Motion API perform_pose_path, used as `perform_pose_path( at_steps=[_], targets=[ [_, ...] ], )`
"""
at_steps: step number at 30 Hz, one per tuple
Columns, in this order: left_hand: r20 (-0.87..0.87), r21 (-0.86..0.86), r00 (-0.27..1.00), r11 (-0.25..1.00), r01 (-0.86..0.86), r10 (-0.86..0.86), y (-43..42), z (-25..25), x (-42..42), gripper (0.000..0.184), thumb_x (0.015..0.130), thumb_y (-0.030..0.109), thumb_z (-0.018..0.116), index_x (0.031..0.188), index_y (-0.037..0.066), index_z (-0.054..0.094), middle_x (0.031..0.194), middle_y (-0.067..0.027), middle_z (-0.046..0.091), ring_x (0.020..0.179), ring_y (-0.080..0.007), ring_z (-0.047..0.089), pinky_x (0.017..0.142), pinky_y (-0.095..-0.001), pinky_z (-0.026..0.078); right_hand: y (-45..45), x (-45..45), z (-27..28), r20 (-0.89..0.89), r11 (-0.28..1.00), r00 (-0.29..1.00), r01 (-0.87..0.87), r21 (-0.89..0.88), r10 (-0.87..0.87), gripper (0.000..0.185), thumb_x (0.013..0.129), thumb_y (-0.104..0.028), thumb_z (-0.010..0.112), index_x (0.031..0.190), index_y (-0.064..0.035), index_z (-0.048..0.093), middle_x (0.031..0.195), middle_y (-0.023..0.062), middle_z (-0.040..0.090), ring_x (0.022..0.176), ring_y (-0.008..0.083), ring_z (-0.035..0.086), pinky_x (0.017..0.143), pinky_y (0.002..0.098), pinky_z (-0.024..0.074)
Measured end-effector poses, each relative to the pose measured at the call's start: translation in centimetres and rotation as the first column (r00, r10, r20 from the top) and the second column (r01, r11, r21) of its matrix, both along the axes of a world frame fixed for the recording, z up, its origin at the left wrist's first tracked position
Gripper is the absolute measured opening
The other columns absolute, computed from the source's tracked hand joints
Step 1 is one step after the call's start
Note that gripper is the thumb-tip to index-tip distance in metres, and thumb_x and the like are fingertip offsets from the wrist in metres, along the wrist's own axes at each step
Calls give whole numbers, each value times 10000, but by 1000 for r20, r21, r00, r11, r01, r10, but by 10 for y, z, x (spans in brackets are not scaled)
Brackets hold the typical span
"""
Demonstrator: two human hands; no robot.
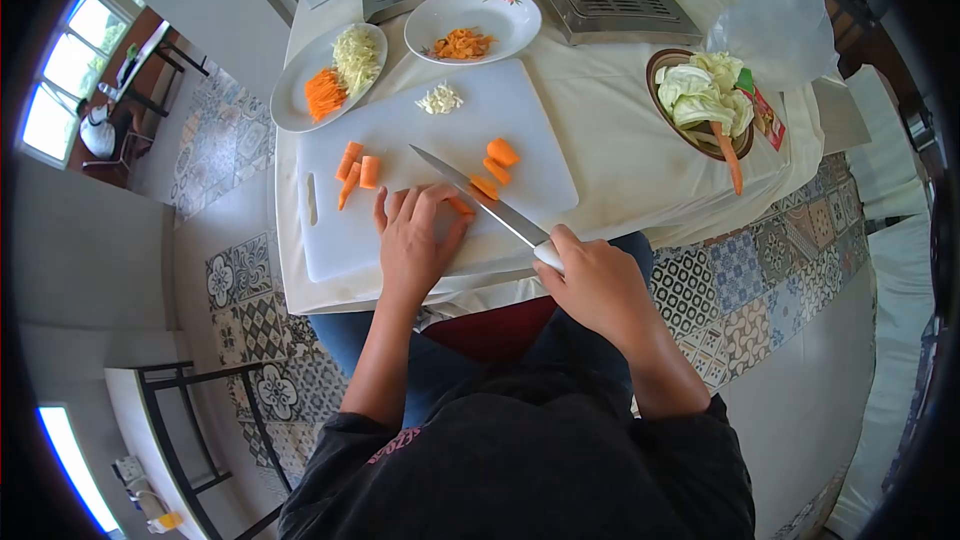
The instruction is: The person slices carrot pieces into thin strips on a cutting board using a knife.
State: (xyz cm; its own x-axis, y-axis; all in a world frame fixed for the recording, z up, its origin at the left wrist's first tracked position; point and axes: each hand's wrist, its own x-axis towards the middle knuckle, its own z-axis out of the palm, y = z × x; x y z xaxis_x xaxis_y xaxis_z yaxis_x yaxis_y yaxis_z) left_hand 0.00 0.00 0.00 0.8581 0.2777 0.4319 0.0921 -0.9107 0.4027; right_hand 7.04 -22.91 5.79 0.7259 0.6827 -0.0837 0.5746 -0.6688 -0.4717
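Observation:
My right hand (598, 282) is wrapped round the white handle of a kitchen knife (505, 213), its blade slanting up and left over the white cutting board (375, 235). Beside the blade, my left hand (415, 238) presses a carrot piece (461, 206) onto the board with curled fingers, partly covering it. A carrot slice (484, 187) lies against the blade, and larger carrot chunks (502, 152) sit just beyond it. Several cut carrot pieces (369, 172) rest left of my left hand. Chopped garlic-like white bits (440, 98) form a small pile near the board's far edge.
An oval plate (287, 112) holds shredded carrot and cabbage. Behind the board, a flowered plate (425, 15) carries orange peelings. To the right stand a bowl (655, 65) of cabbage leaves with a carrot, and a plastic bag (775, 25). Two metal stoves (615, 0) line the back.

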Motion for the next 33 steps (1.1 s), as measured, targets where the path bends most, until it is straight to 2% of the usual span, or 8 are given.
perform_pose_path(
  at_steps=[3, 12, 15, 18, 21, 26, 29, 33],
  targets=[
    [5, 80, 999, 996, 37, -38, 6, 13, 3, 367, 866, 209, 746, 1212, 269, 641, 1039, 1, 581, 1100, -246, 550, 1135, -565, 285, 8, 2, -1, 42, 999, 999, -3, 41, 1, 260, 923, -277, 663, 981, -54, 543, 660, 160, 666, 631, 388, 681, 563, 488, 536],
    [-159, -16, 985, 998, 57, -59, -1, 26, 5, 421, 892, 164, 695, 1266, 354, 658, 1057, -15, 545, 1086, -277, 520, 1138, -592, 240, 5, 0, 7, 5, 999, 1000, 27, -30, -27, 282, 910, -297, 690, 956, -54, 553, 717, 172, 685, 680, 407, 676, 596, 503, 516],
    [-127, 42, 991, 998, 40, -34, -5, 27, 4, 503, 862, 128, 729, 1334, 244, 600, 1057, -27, 569, 1125, -261, 540, 1143, -558, 242, 4, 2, 5, 10, 1000, 1000, 13, -3, -13, 285, 911, -301, 691, 937, -53, 551, 711, 171, 681, 677, 409, 671, 591, 502, 508],
    [6, -151, 1000, 988, -28, 30, -5, 14, 3, 515, 838, 139, 751, 1317, 164, 561, 1043, -16, 616, 1087, -246, 580, 1162, -563, 227, 1, 2, 5, -18, 999, 1000, -7, 38, 8, 286, 932, -291, 669, 931, -37, 538, 689, 177, 666, 674, 416, 662, 592, 500, 501],
    [118, -156, 990, 986, -64, 83, -6, 0, -3, 489, 824, 146, 774, 1251, 97, 541, 1038, -12, 655, 1081, -219, 618, 1167, -544, 236, -4, 0, 9, -104, 990, 994, -5, 139, 19, 269, 984, -264, 611, 951, -13, 520, 682, 202, 651, 687, 448, 648, 594, 515, 497],
    [156, -108, 980, 988, -110, 126, -11, 1, -7, 340, 843, 146, 760, 1140, 111, 599, 1023, -19, 682, 1042, -224, 642, 1152, -515, 298, -11, -8, 24, -276, 966, 960, 27, 258, 47, 247, 1049, -215, 511, 998, 25, 482, 755, 267, 646, 754, 496, 631, 629, 542, 473],
    [172, -97, 975, 988, -122, 138, -12, 1, -7, 302, 817, 125, 778, 1081, 105, 632, 1013, -33, 689, 1038, -241, 643, 1149, -502, 314, -9, -12, 16, -213, 963, 969, -67, 261, 125, 243, 1044, -197, 514, 1024, 38, 455, 784, 285, 650, 771, 505, 630, 645, 553, 479],
    [178, -89, 973, 987, -131, 145, -12, -3, -6, 281, 809, 126, 786, 1054, 105, 651, 1004, -33, 695, 1034, -248, 644, 1148, -497, 317, -5, -14, 7, -140, 986, 982, -105, 128, 123, 266, 1047, -236, 503, 1029, 23, 443, 753, 274, 659, 721, 477, 651, 611, 547, 508]
  ],
)
